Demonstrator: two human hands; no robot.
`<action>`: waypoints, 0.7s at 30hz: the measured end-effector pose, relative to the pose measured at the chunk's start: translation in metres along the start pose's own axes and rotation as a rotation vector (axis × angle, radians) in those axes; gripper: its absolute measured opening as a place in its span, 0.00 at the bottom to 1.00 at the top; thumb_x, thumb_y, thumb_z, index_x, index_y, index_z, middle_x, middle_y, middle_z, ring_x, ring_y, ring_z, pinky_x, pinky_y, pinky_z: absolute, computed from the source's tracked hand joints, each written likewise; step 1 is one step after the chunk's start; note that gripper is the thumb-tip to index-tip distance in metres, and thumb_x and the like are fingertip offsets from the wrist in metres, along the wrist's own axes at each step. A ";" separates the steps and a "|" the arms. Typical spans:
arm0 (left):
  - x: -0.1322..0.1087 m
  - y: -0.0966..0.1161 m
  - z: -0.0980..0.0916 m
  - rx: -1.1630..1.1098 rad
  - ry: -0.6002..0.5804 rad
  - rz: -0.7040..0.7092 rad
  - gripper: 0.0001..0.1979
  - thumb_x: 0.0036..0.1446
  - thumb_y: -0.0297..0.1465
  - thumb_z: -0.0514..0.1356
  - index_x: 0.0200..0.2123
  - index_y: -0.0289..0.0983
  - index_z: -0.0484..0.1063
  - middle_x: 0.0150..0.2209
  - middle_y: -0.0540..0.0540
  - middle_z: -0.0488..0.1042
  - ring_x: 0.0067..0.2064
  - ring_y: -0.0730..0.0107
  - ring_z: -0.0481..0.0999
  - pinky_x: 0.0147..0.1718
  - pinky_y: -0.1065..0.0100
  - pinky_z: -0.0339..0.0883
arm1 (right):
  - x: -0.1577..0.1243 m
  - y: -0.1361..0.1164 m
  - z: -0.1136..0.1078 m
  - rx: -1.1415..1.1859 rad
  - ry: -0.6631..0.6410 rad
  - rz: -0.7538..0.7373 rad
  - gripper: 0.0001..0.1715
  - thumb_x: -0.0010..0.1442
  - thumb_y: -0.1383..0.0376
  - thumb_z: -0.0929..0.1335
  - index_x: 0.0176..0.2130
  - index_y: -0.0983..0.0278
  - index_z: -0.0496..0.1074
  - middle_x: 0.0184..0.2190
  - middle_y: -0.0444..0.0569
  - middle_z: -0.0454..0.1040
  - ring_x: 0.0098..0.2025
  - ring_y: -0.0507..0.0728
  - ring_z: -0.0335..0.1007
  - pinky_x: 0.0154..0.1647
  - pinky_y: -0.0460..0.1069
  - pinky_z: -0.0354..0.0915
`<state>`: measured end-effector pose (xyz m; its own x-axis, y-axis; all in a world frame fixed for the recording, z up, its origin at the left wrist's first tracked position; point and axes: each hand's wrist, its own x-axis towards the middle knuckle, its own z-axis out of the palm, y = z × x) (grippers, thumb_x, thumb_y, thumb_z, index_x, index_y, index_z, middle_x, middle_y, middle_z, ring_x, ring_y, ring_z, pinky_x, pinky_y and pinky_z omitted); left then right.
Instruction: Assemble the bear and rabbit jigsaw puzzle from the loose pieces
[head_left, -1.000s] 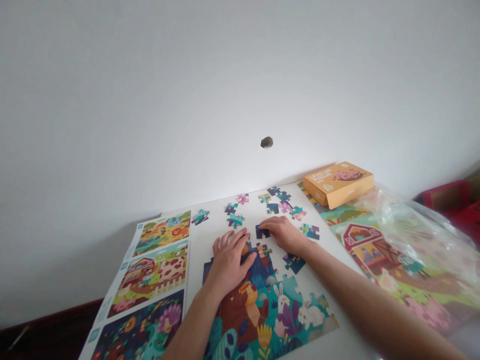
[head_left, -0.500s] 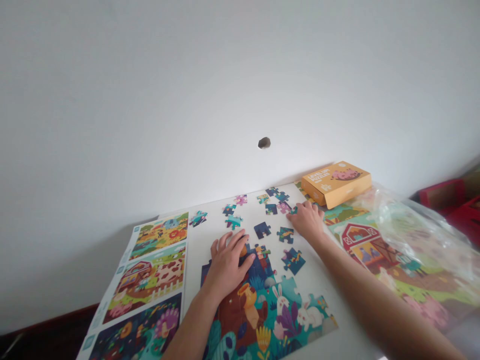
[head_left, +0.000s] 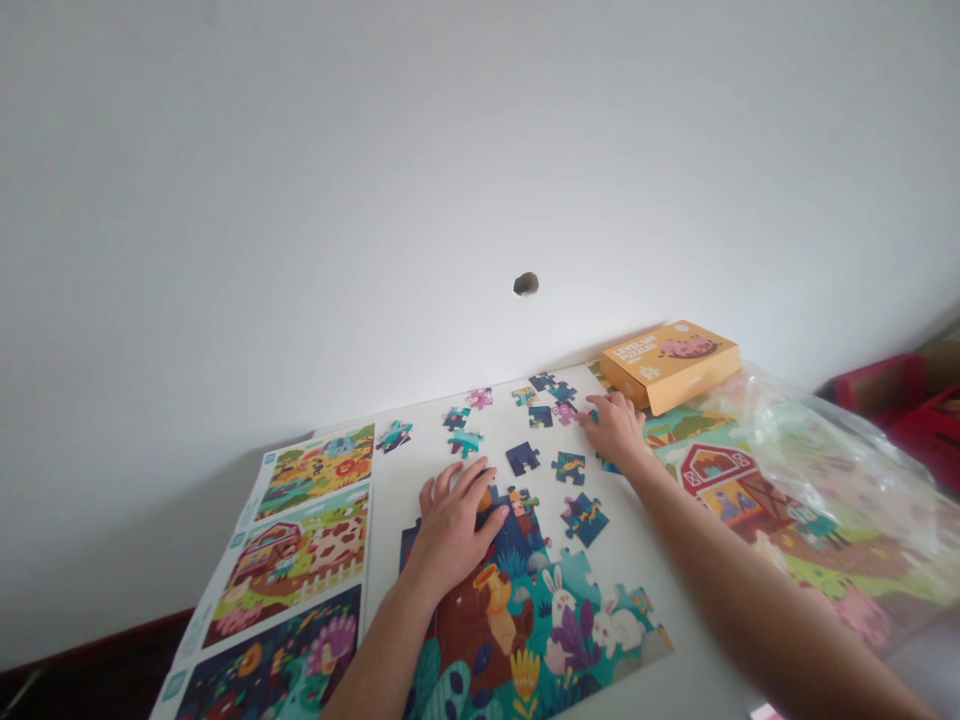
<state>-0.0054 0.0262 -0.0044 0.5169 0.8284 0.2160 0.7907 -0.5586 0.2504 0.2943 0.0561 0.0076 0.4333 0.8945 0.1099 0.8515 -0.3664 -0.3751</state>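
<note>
My right hand point(head_left: 616, 428) has left the dark blue cardboard puzzle piece point(head_left: 523, 458), which now lies alone on the white tabletop point(head_left: 420, 450) just beyond the far edge of the half-built jigsaw of a bear and white rabbits point(head_left: 525, 610). A second ago my fingers rested on that piece; now the hand reaches toward the tabletop's far right corner, fingers curled down over a small teal piece. I cannot tell whether they pinch it or only cover it. So the blue piece sits unplaced, and I seem to be choosing another.

My left hand point(head_left: 450, 520) has not moved: it lies flat, fingers spread, pressing the jigsaw's far left corner.

Loose pieces are scattered along the far edge by the grey wall point(head_left: 375, 200): a pink one point(head_left: 480, 398), a teal one point(head_left: 466, 441), and a teal and orange one point(head_left: 570, 467) just beside my right wrist. An orange cardboard puzzle box point(head_left: 671, 362) stands at the far right corner, close to my right fingertips. A printed guide sheet of coloured scenes point(head_left: 300, 560) fills the left edge, and a finished farm jigsaw under clear plastic wrap point(head_left: 750, 490) fills the right. Bare tabletop remains between the loose pieces and the jigsaw.
</note>
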 end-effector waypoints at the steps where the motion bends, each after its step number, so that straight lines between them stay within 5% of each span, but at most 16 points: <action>1: 0.000 0.000 0.000 0.000 -0.002 -0.001 0.21 0.64 0.40 0.57 0.59 0.45 0.68 0.64 0.48 0.66 0.63 0.49 0.60 0.62 0.44 0.53 | 0.002 0.001 -0.001 0.019 0.012 0.027 0.22 0.67 0.58 0.61 0.55 0.60 0.73 0.53 0.59 0.70 0.57 0.67 0.64 0.56 0.61 0.56; 4: 0.000 -0.002 0.002 -0.003 -0.001 -0.003 0.21 0.63 0.40 0.57 0.59 0.46 0.68 0.65 0.49 0.65 0.64 0.49 0.60 0.62 0.44 0.53 | 0.009 0.009 -0.009 0.036 0.060 0.132 0.25 0.68 0.66 0.55 0.52 0.61 0.75 0.50 0.58 0.75 0.53 0.64 0.69 0.52 0.57 0.59; 7: 0.000 -0.002 0.003 -0.009 0.008 -0.001 0.21 0.63 0.40 0.57 0.59 0.46 0.68 0.64 0.48 0.66 0.63 0.49 0.60 0.62 0.44 0.52 | 0.012 0.018 -0.016 -0.010 0.028 0.173 0.23 0.68 0.61 0.57 0.51 0.64 0.75 0.47 0.60 0.77 0.50 0.64 0.72 0.49 0.54 0.60; 11: 0.000 0.000 0.001 -0.011 0.007 -0.001 0.21 0.63 0.39 0.57 0.59 0.46 0.68 0.64 0.47 0.66 0.63 0.49 0.60 0.62 0.44 0.52 | 0.007 0.016 -0.013 -0.065 -0.098 0.072 0.31 0.60 0.49 0.66 0.52 0.67 0.74 0.46 0.62 0.75 0.50 0.65 0.72 0.47 0.53 0.62; 21: 0.000 -0.002 0.003 -0.003 -0.001 -0.010 0.21 0.63 0.39 0.57 0.58 0.46 0.69 0.64 0.49 0.66 0.63 0.49 0.60 0.62 0.44 0.53 | -0.005 -0.004 0.002 -0.072 -0.006 -0.052 0.22 0.62 0.56 0.66 0.52 0.60 0.76 0.48 0.61 0.69 0.53 0.68 0.65 0.52 0.59 0.60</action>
<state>-0.0059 0.0277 -0.0077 0.5091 0.8341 0.2126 0.7950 -0.5503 0.2551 0.2875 0.0537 0.0065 0.3863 0.9143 0.1217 0.8920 -0.3368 -0.3015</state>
